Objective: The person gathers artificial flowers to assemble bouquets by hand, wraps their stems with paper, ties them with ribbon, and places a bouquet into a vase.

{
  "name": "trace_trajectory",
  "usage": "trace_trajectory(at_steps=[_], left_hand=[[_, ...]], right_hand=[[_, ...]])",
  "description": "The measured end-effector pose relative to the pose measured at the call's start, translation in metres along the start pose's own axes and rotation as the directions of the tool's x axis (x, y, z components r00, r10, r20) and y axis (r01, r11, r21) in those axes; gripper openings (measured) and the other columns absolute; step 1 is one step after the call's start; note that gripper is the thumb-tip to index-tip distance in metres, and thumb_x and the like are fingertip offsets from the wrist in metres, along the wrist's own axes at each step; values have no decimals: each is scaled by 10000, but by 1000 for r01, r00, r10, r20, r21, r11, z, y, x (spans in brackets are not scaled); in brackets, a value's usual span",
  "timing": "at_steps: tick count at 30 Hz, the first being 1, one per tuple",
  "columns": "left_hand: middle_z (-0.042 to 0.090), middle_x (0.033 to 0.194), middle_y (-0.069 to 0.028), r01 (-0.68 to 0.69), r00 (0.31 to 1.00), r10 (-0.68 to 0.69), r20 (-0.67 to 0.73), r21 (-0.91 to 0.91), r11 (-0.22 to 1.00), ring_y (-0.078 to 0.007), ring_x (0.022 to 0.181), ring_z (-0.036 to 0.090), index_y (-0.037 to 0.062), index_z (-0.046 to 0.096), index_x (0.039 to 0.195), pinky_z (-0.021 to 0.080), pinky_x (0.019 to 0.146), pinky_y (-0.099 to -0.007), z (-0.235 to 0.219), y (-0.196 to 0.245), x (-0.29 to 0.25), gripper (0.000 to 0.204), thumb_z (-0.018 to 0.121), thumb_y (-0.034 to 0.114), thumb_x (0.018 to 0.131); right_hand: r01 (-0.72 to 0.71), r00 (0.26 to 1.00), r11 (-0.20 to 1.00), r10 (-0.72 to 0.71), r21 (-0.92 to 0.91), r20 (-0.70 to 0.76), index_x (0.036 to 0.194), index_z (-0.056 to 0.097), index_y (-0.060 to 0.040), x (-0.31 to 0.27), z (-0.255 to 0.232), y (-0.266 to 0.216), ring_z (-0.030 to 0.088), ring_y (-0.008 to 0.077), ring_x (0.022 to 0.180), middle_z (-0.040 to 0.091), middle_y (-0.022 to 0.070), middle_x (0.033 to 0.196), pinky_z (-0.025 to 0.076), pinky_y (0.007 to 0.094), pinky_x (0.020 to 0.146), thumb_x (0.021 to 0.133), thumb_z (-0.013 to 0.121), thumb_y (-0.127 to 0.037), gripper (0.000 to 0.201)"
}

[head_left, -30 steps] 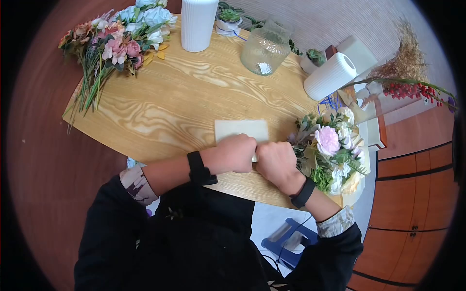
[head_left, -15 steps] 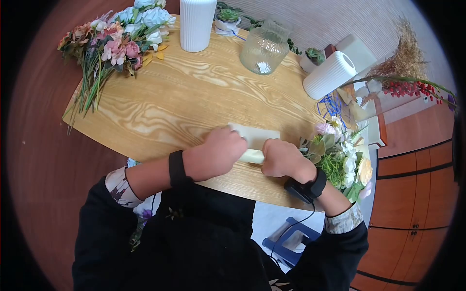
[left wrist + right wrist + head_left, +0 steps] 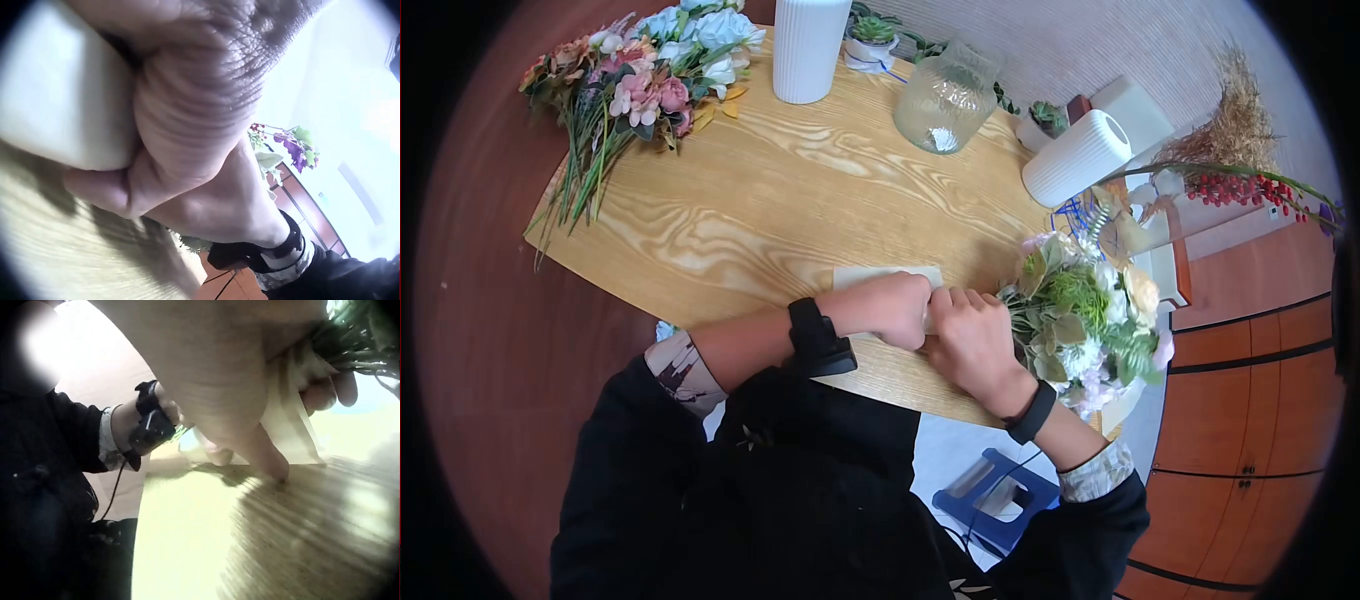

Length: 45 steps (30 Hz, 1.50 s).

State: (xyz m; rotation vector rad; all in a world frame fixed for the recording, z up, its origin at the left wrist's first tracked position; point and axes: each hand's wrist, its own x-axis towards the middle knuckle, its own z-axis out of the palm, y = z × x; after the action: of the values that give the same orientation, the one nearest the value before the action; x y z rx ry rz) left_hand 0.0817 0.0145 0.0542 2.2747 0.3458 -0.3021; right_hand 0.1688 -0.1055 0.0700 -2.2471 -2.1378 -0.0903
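Close together at the table's front edge, both hands are on a bouquet wrapped in pale paper. The left hand (image 3: 890, 308) curls its fingers round the pale paper (image 3: 69, 100), which shows as a smooth rolled surface in the left wrist view. Beside it, the right hand (image 3: 972, 342) grips the stem end of the bouquet (image 3: 1090, 320), with white, cream and pink flowers and green leaves to its right. Green stems (image 3: 353, 347) come out past the right hand in the right wrist view. A flat part of the paper lies just beyond the knuckles.
On the wooden table (image 3: 730, 190), a second bunch of flowers (image 3: 650, 90) lies at the back left. A white ribbed vase (image 3: 810, 50) and a glass vase (image 3: 945, 105) stand at the back. Another white vase (image 3: 1075, 160) lies tilted near blue strips (image 3: 1072, 217). A blue stool (image 3: 995, 500) is below.
The hands moved apart, baring a pale roll between them, then came together again. The bouquet has turned, so its greenery and leaves now face up where the pink flower was.
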Motion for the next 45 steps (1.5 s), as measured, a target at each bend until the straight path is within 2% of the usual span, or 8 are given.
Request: trace_trajectory(at_steps=[3, 5, 20, 28, 33, 35, 39, 45], left_hand=[[568, 644, -249, -24, 1000, 23, 12, 35, 999, -364, 656, 597, -50, 592, 676, 472, 557, -420, 14, -4, 4, 146, 583, 27, 552], [557, 601, -224, -177, 856, 289, -428, 282, 943, -356, 620, 593, -15, 590, 644, 470, 551, -422, 27, -12, -2, 77, 583, 29, 581], [585, 705, -222, -322, 867, 383, -318, 230, 918, -362, 732, 587, -32, 560, 814, 464, 633, -421, 10, -1, -16, 239, 616, 46, 595], [564, 615, -192, -42, 993, 51, 102, -84, 996, -277, 574, 568, -85, 559, 722, 422, 500, -377, 1, 2, 9, 247, 636, 69, 545], [533, 545, -171, 87, 962, -50, 268, -125, 988, -241, 495, 533, -54, 553, 595, 394, 449, -357, -7, 6, 9, 124, 602, 31, 520], [543, 556, -193, -20, 998, 24, 65, -64, 998, -280, 507, 550, -45, 570, 608, 413, 463, -378, 8, 3, 7, 105, 596, 24, 534], [562, 592, -225, -147, 894, 270, -358, 335, 931, -366, 561, 576, -2, 613, 642, 463, 524, -431, 24, -5, -5, 73, 582, 23, 580], [570, 585, -182, -106, 919, 233, -318, 369, 923, -361, 556, 577, 18, 615, 645, 464, 523, -437, 16, -16, -14, 75, 594, 33, 574]], right_hand=[[-88, 982, 996, 89, -9, 167, 711, 572, -17, 6, -2, 3, 609, 283, 650, 594, 139, 683, 479, 367, 573, 555, 629, -87, 181], [-133, 944, 991, 134, -25, 301, 695, 590, -26, 12, -8, 6, 616, 281, 664, 607, 151, 704, 482, 364, 581, 563, 637, -105, 161], [-398, 701, 904, 190, 155, 688, 779, 653, -32, 28, -33, 11, 621, 324, 777, 634, 188, 796, 489, 385, 694, 614, 607, -128, 196], [-108, 979, 994, 100, 36, 180, 683, 548, 0, 2, -8, 6, 619, 289, 646, 585, 175, 614, 468, 411, 562, 559, 611, -73, 156], [73, 992, 997, -74, -11, -106, 651, 520, -25, -2, 1, 8, 606, 307, 606, 580, 179, 613, 451, 410, 520, 531, 611, -77, 160], [-108, 970, 994, 105, 2, 220, 657, 593, -27, 3, -5, 8, 626, 295, 667, 613, 172, 712, 484, 378, 568, 571, 631, -93, 115], [-161, 946, 987, 149, 21, 289, 644, 621, -34, 13, -15, 9, 626, 306, 691, 617, 190, 728, 499, 380, 618, 587, 623, -93, 81], [-375, 777, 917, 229, 139, 586, 712, 637, -5, 21, -31, 13, 626, 334, 743, 627, 192, 764, 502, 389, 681, 614, 597, -88, 134]])
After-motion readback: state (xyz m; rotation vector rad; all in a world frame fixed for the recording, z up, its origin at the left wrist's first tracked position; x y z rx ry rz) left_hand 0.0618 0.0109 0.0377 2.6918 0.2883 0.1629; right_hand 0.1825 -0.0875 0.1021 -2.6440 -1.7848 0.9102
